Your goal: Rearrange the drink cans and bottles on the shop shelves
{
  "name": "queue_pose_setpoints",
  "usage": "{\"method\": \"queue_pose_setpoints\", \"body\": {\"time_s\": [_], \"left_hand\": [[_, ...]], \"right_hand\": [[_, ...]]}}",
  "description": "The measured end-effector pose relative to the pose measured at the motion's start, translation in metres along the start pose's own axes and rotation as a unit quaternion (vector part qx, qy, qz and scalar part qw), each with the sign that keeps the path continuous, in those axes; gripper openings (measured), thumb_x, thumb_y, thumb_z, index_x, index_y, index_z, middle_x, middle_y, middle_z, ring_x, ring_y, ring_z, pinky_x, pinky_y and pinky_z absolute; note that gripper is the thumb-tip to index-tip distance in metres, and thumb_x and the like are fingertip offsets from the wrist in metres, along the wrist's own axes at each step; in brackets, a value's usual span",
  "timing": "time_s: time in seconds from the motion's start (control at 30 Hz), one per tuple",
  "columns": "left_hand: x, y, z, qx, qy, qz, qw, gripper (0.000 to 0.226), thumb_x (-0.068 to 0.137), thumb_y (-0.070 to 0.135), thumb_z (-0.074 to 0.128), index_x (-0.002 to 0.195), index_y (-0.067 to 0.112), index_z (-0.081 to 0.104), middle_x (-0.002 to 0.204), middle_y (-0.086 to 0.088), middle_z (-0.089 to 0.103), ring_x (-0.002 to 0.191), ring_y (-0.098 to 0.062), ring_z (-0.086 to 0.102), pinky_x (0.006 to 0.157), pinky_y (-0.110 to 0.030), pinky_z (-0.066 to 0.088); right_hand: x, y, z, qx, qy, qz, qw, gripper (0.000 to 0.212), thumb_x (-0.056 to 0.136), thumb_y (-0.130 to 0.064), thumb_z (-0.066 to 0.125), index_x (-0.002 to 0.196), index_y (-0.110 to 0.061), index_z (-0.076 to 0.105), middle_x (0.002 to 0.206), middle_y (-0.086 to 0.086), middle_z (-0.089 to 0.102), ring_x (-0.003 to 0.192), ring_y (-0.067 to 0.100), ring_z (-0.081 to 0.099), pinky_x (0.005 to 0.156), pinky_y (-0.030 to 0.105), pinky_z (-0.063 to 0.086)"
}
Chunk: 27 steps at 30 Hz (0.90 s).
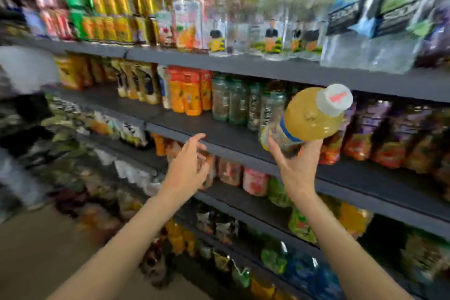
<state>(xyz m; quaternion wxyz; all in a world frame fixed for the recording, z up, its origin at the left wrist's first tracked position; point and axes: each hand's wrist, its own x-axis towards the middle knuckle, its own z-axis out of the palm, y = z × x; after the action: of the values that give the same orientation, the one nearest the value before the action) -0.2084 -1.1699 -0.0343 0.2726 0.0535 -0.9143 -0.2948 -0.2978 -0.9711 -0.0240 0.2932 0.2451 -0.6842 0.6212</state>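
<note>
The right hand [295, 161] grips the amber bottle [309, 117] by its base, cap tilted up and right, just before the middle shelf [219, 133] — whose bare patch lies nearer the empty, loosely spread left hand [190, 165] — though blur probably hides detail.

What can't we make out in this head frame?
- Labels on the top-shelf cans: head view, motion blur.
- Label of the yellow drink bottle: head view, covered by the right hand and angled away.
- Far-right purple packs: head view, blurred, cut off by the right edge.
- What the open left hand is aimed at: unclear.
</note>
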Motion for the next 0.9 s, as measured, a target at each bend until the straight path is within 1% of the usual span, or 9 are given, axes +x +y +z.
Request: {"method": "queue_pose_setpoints", "body": {"time_s": [0.07,0.17,0.33,0.43,0.53,0.57,0.67,0.83,0.9], "left_hand": [[0.006,-0.040,-0.042,0.004,0.020,-0.020,1.000,0.056,0.092,0.011,0.052,0.141,0.021,0.027,0.109,0.009,0.047,0.079,-0.005,0.053,0.060,-0.014,0.042],[0.020,-0.102,-0.089,0.007,0.037,-0.059,0.998,0.056,0.093,0.013,0.051,0.143,0.021,0.026,0.113,0.007,0.049,0.083,-0.018,0.059,0.067,-0.036,0.049],[0.059,-0.214,-0.141,0.032,0.056,-0.085,0.994,0.057,0.093,0.012,0.052,0.143,0.017,0.026,0.107,0.005,0.050,0.083,-0.008,0.055,0.057,-0.013,0.042],[0.098,-0.275,-0.170,0.037,0.057,-0.101,0.993,0.058,0.093,0.011,0.052,0.143,0.015,0.024,0.102,0.005,0.050,0.081,-0.012,0.056,0.063,-0.017,0.044],[0.141,-0.330,-0.201,0.060,0.056,-0.099,0.992,0.058,0.093,0.013,0.052,0.143,0.017,0.024,0.106,0.004,0.052,0.079,-0.019,0.058,0.068,-0.032,0.047],[0.155,-0.347,-0.212,0.069,0.062,-0.094,0.991,0.057,0.092,0.013,0.052,0.142,0.019,0.024,0.107,0.003,0.052,0.077,-0.016,0.058,0.066,-0.029,0.046],[0.188,-0.399,-0.244,0.079,0.083,-0.096,0.989,0.056,0.093,0.014,0.052,0.142,0.022,0.025,0.106,0.005,0.051,0.068,-0.009,0.054,0.053,-0.015,0.040],[0.232,-0.491,-0.281,0.047,0.101,-0.113,0.987,0.058,0.092,0.015,0.053,0.142,0.021,0.023,0.110,0.001,0.054,0.075,-0.012,0.060,0.066,-0.031,0.049],[0.247,-0.533,-0.293,0.052,0.095,-0.107,0.988,0.059,0.092,0.015,0.053,0.142,0.021,0.023,0.109,0.001,0.057,0.072,-0.010,0.060,0.062,-0.031,0.049]], "right_hand": [[0.003,-0.007,0.063,0.047,-0.015,0.019,0.999,0.059,0.076,-0.032,0.073,0.121,-0.003,0.048,0.129,0.017,0.050,0.123,0.030,0.047,0.106,0.041,0.036],[0.009,-0.012,0.150,0.087,-0.050,0.017,0.995,0.045,0.081,-0.011,0.070,0.122,-0.009,0.050,0.124,0.007,0.054,0.119,0.021,0.049,0.105,0.025,0.036],[0.022,0.001,0.288,0.156,-0.087,0.039,0.983,0.075,0.082,-0.021,0.067,0.139,0.003,0.025,0.140,0.014,0.039,0.129,0.017,0.040,0.110,0.023,0.029],[0.035,0.021,0.371,0.145,-0.122,0.023,0.982,0.075,0.082,-0.032,0.068,0.137,0.004,0.031,0.136,0.013,0.046,0.126,0.017,0.044,0.110,0.028,0.032],[0.052,0.033,0.452,0.125,-0.146,0.023,0.981,0.073,0.081,-0.044,0.066,0.132,0.002,0.041,0.129,0.009,0.053,0.122,0.015,0.049,0.109,0.031,0.034],[0.058,0.033,0.478,0.120,-0.152,0.023,0.981,0.071,0.081,-0.044,0.066,0.131,0.000,0.042,0.129,0.008,0.053,0.122,0.015,0.048,0.109,0.034,0.034],[0.071,0.021,0.550,0.105,-0.173,0.007,0.979,0.057,0.080,-0.028,0.073,0.124,-0.002,0.047,0.124,0.005,0.052,0.116,0.009,0.047,0.103,0.015,0.034],[0.075,0.003,0.646,0.134,-0.246,0.001,0.960,0.060,0.075,-0.025,0.076,0.125,-0.015,0.043,0.116,-0.009,0.053,0.107,-0.007,0.050,0.093,0.009,0.041],[0.073,0.003,0.687,0.139,-0.235,0.011,0.962,0.057,0.074,-0.023,0.076,0.122,-0.018,0.045,0.113,-0.009,0.056,0.105,-0.007,0.053,0.089,0.008,0.042]]}}
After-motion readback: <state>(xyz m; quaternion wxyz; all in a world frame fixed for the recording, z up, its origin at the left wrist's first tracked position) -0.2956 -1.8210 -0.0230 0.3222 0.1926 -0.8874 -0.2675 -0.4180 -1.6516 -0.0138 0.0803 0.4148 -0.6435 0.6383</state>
